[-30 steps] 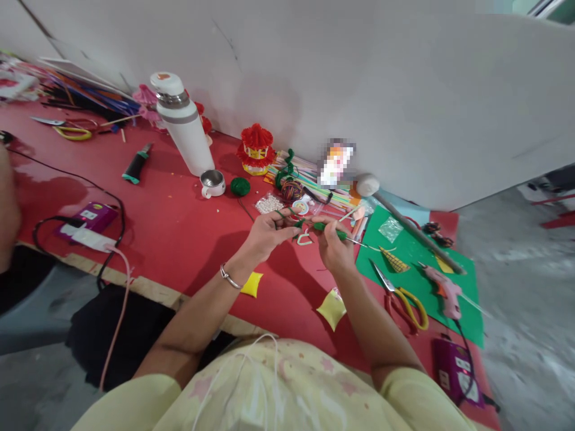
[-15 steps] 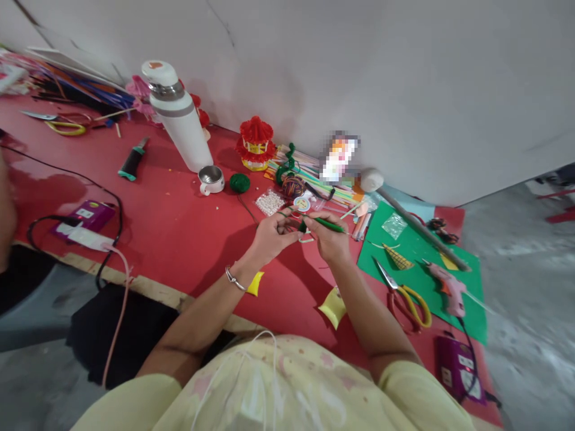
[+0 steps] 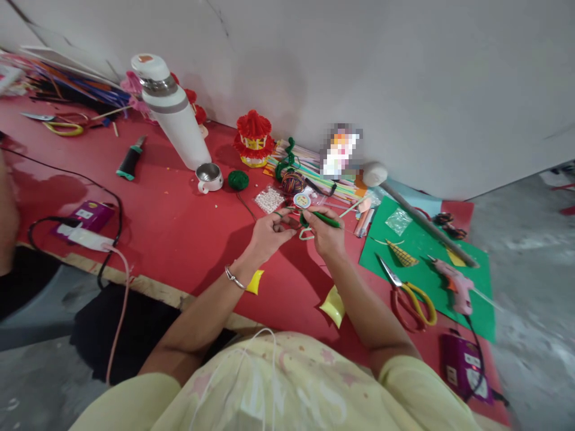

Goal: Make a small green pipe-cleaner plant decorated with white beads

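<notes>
My right hand is closed around a green-handled crochet hook, gripped like a pen. A small dark green piece of yarn work sits at its fingertips. To its left, my left hand is closed with fingers curled, and a green yarn strand passes over its index finger. Farther back on the table lies a green yarn ball, from which a thin strand runs toward my left hand. Below the right fingertips is a bent pale strip.
A white thermos and its cup stand left of a red paper lantern. Beads in a bag lie behind my hands. Scissors, a pink glue gun and a mallet occupy the right side.
The view has shifted slightly. My right hand has moved a little left, the crochet hook lies at a slightly different angle, and more of the pale strip shows. My left hand stays nearly in place.
</notes>
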A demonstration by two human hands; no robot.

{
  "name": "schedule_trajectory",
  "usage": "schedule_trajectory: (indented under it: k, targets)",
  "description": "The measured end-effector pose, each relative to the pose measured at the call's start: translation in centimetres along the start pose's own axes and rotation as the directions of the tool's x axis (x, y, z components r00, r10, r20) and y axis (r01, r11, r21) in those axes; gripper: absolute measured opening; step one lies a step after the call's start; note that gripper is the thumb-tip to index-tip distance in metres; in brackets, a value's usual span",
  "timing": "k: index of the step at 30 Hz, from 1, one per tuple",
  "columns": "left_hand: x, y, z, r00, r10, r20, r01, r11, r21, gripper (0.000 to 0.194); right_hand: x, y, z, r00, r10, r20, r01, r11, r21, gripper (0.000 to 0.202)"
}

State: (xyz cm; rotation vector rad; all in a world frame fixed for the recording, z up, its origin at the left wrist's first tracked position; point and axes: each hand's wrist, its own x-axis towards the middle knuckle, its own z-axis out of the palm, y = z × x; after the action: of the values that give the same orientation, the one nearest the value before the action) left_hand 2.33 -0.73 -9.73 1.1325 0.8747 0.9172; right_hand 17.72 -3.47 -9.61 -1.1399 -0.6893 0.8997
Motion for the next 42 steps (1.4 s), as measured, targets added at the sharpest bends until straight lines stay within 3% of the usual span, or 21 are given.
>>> schedule_trajectory:
  k: [4, 9, 13, 26, 30, 34, 42]
  targets:
    - [-0.1, 0.1, 0.2, 0.994, 0.016, -0.111, -0.016, 1.000, -0.002, 0.038, -0.4, 0.1, 0.2, 0.999, -0.054, -0.003, 0.054, 0.998, -0.044, 0.023]
    - [-0.2, 0.0, 0.7, 0.993, -0.098, -0.059, 0.092, 0.991, -0.099, 0.054, -1.3, 0.2, 0.8, 0.992, -0.130, 0.000, 0.128, 0.981, -0.147, 0.021]
    - [0.0, -0.4, 0.8, 0.991, -0.121, -0.064, 0.109, 0.982, -0.155, 0.060, -1.5, 0.4, 0.9, 0.997, -0.077, -0.004, 0.076, 0.987, -0.139, 0.019]
    - [0.1, -0.8, 0.6, 0.998, -0.040, -0.052, 0.036, 0.996, -0.086, 0.059, -0.7, 1.9, 0.3, 0.994, -0.093, -0.052, 0.088, 0.992, -0.093, 0.019]
    - [-0.2, -0.1, 0.8, 0.991, -0.130, -0.035, 0.121, 0.976, -0.181, 0.061, -0.8, 1.9, 0.4, 0.994, -0.103, -0.039, 0.100, 0.992, -0.072, 0.019]
    - [-0.4, 0.6, 0.9, 0.976, -0.218, -0.010, 0.210, 0.952, -0.222, 0.051, -0.9, 2.0, 0.4, 0.996, -0.089, -0.022, 0.088, 0.993, -0.074, 0.020]
    - [-0.1, -0.7, 0.9, 0.989, -0.137, -0.052, 0.126, 0.976, -0.179, 0.068, -1.3, 1.6, 0.6, 0.993, -0.112, -0.028, 0.106, 0.983, -0.150, 0.019]
